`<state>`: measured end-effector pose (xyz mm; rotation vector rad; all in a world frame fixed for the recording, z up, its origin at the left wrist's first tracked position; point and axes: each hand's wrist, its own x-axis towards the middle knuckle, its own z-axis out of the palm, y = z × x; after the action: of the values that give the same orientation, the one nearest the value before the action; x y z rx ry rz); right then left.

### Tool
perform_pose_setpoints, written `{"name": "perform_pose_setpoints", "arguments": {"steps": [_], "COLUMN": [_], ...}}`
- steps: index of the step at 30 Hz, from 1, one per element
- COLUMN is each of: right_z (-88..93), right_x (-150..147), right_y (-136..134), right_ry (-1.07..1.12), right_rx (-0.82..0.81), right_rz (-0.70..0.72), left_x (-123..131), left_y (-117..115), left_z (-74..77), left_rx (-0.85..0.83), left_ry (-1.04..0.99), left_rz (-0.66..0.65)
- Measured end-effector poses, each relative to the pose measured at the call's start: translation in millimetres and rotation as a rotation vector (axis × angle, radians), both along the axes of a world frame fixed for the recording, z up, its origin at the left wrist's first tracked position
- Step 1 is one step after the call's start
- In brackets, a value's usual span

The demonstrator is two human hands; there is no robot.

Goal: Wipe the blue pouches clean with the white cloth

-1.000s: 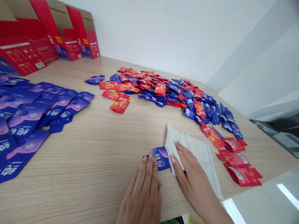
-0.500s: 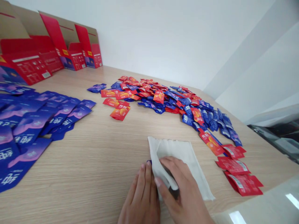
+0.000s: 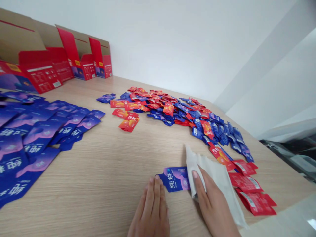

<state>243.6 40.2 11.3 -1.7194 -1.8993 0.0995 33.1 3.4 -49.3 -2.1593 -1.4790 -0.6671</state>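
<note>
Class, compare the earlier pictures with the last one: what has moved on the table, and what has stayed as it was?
The right hand has drawn the white cloth back rightward, uncovering the blue sachet that it nearly hid half a second ago. The left hand stays by the sachet's lower edge. The heap of red and blue sachets and the red cartons stayed as they were.

Table (image 3: 98, 158) carries a mixed heap of red and blue sachets (image 3: 168, 110) toward the far edge. Overlapping blue sachets (image 3: 41, 135) lie flat at left; red sachets (image 3: 249, 194) lie at right, just below the heap. Open cardboard boxes (image 3: 79, 62), red-printed, stand in a row against a white wall (image 3: 172, 42).
</note>
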Motion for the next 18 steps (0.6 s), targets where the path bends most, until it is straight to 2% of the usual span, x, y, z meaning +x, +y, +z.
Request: {"name": "perform_pose_setpoints", "arguments": {"steps": [4,6,8,14,16,18], "right_z": [-1.9,-3.5,-5.7,-14.1,-12.7,-8.9], "right_x": [-47.4,-59.1,-53.5,6.8,10.7,-1.7], "right_y": [-5.2,-5.3,-4.4,-6.8,-8.9,-10.9], "right_ry": [-0.031,-0.061,-0.084,-0.135,-0.092,-0.042], "right_rx": [-0.014,-0.034,-0.031,0.005,0.024,0.024], "right_rz": [0.383,0.475,0.430,0.143,0.037,0.035], "left_x": [-1.4,-3.0,-3.8,-1.2,-0.5,-0.7], "left_y": [-3.4,-4.1,-3.3,0.7,0.4,-0.9], "left_z": [-8.8,-10.9,-10.1,2.5,3.7,1.7], "left_rx": [-0.010,-0.030,-0.039,-0.001,-0.003,-0.007], "left_ry": [0.011,0.025,0.036,0.016,-0.001,-0.009], "left_rz": [-0.019,-0.033,-0.014,0.001,0.001,-0.004]}}
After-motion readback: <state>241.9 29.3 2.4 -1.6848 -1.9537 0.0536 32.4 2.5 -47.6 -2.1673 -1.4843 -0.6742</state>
